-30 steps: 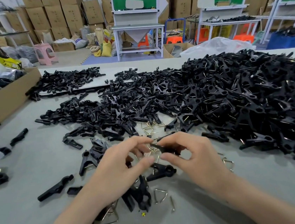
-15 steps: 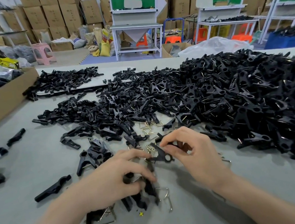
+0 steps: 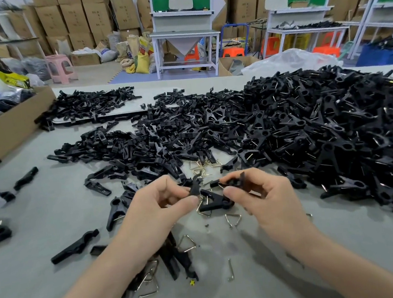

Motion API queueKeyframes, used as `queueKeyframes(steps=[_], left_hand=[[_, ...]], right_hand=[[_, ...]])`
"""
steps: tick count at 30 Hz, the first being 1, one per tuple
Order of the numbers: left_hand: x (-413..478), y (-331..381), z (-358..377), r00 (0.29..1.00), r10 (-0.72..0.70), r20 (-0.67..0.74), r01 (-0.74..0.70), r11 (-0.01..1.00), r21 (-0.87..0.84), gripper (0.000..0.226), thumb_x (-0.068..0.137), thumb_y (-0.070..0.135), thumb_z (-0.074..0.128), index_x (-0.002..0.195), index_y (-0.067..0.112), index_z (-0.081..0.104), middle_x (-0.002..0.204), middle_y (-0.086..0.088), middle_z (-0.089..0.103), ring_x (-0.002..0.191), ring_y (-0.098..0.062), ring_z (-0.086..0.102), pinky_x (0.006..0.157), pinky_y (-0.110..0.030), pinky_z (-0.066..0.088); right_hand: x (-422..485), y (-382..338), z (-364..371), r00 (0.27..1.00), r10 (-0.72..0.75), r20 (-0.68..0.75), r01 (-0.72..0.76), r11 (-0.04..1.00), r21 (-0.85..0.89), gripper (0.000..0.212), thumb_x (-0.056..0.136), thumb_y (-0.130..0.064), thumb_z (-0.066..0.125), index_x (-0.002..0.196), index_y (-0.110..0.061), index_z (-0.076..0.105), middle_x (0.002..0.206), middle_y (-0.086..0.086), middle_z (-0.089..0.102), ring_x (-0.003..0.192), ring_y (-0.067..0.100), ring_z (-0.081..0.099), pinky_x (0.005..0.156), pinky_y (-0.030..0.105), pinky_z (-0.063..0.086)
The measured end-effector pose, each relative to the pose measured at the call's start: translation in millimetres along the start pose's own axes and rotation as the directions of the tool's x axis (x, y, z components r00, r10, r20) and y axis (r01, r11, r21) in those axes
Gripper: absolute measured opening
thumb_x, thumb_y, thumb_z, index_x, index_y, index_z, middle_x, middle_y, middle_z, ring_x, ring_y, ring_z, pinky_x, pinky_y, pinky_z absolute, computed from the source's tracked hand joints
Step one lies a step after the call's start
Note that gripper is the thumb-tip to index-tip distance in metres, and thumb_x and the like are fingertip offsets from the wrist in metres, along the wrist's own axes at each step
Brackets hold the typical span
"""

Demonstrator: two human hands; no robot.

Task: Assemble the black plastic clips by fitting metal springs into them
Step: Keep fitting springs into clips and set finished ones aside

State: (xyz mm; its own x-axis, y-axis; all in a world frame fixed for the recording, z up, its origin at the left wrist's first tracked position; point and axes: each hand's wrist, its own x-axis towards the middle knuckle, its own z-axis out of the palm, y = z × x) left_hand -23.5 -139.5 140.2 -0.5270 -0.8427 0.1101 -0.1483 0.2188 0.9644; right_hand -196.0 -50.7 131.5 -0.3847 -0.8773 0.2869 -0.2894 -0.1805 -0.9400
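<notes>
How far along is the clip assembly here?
Done, it seems: the right heap, where wire glints in many clips. In hand: the left hand pinches one clip half; the right hand grips another. Left: a pile of bare halves and loose springs.

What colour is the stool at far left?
The stool is pink, clearest in the head view.
</notes>
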Motion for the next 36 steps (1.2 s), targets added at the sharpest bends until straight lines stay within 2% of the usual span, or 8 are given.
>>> queueKeyframes(steps=[5,12,14,17,22,25,29,36], left_hand=[[-2.4,1.0,5.5,0.998,-0.061,0.027,0.064,0.988,-0.144,0.028,0.055,0.045,0.075,0.062,0.019,0.066,0.058,0.002,0.057,0.054,-0.006,0.045,0.055,-0.013,0.039],[-3.6,0.2,6.5,0.992,-0.064,0.104,0.075,0.992,-0.097,0.016,0.077,0.015,0.075,0.068,0.024,0.064,0.062,0.002,0.065,0.059,-0.006,0.055,0.061,-0.009,0.042],[-3.5,0.9,6.4,0.988,-0.082,0.128,0.101,0.984,-0.149,0.015,0.074,0.016,0.076,0.082,0.023,0.065,0.068,0.001,0.069,0.064,-0.009,0.059,0.067,-0.013,0.046],[-3.5,1.5,6.1,0.984,-0.083,0.156,0.110,0.979,-0.172,0.039,0.065,0.029,0.074,0.103,0.025,0.065,0.077,-0.002,0.074,0.068,-0.009,0.063,0.072,-0.016,0.051],[-3.1,2.1,5.8,0.986,-0.072,0.148,0.097,0.981,-0.170,0.038,0.065,0.030,0.071,0.103,0.024,0.070,0.085,-0.003,0.076,0.072,-0.007,0.065,0.071,-0.013,0.051],[-3.0,2.6,6.0,0.985,-0.081,0.154,0.112,0.974,-0.199,0.038,0.065,0.029,0.072,0.102,0.020,0.071,0.085,-0.006,0.076,0.071,-0.007,0.065,0.069,-0.014,0.051],[-4.4,5.1,6.8,0.982,-0.073,0.173,0.110,0.970,-0.217,0.039,0.065,0.027,0.073,0.102,0.017,0.071,0.077,-0.005,0.074,0.063,-0.005,0.061,0.065,-0.013,0.049],[-4.9,7.3,6.9,0.980,-0.089,0.181,0.129,0.965,-0.229,0.037,0.066,0.020,0.071,0.103,0.012,0.070,0.069,-0.001,0.070,0.058,-0.005,0.057,0.063,-0.013,0.049]], right_hand=[[-4.2,-3.1,5.8,0.979,0.112,0.173,-0.132,0.985,0.111,0.021,0.087,-0.006,0.063,0.094,-0.024,0.071,0.078,-0.001,0.072,0.065,0.009,0.063,0.063,0.017,0.050],[-2.6,-3.2,9.0,0.958,0.166,0.233,-0.210,0.961,0.178,0.028,0.090,-0.007,0.055,0.111,-0.025,0.062,0.080,-0.003,0.072,0.070,0.008,0.059,0.068,0.020,0.053],[-2.9,-5.1,9.1,0.957,0.156,0.244,-0.209,0.954,0.213,0.026,0.084,-0.018,0.057,0.108,-0.026,0.064,0.081,0.000,0.072,0.073,0.012,0.060,0.071,0.023,0.054],[-4.0,-6.6,9.6,0.953,0.142,0.269,-0.202,0.956,0.212,0.024,0.085,-0.018,0.056,0.104,-0.028,0.068,0.091,0.016,0.072,0.079,0.017,0.061,0.075,0.029,0.054],[-3.7,-4.8,9.3,0.943,0.152,0.295,-0.215,0.958,0.192,0.024,0.091,-0.012,0.055,0.103,-0.026,0.071,0.100,0.024,0.068,0.084,0.019,0.061,0.076,0.031,0.055],[-4.0,-3.8,10.0,0.940,0.163,0.301,-0.226,0.956,0.186,0.020,0.081,-0.026,0.059,0.091,-0.023,0.075,0.086,0.017,0.071,0.076,0.015,0.061,0.072,0.027,0.054],[-3.0,-0.3,10.0,0.938,0.178,0.297,-0.241,0.951,0.193,0.034,0.077,-0.031,0.060,0.085,-0.001,0.073,0.072,0.005,0.066,0.066,0.012,0.058,0.069,0.025,0.052],[-3.5,-4.6,10.0,0.918,0.215,0.332,-0.304,0.921,0.244,0.031,0.079,-0.028,0.056,0.081,-0.002,0.072,0.066,0.001,0.064,0.063,0.012,0.055,0.065,0.022,0.053]])
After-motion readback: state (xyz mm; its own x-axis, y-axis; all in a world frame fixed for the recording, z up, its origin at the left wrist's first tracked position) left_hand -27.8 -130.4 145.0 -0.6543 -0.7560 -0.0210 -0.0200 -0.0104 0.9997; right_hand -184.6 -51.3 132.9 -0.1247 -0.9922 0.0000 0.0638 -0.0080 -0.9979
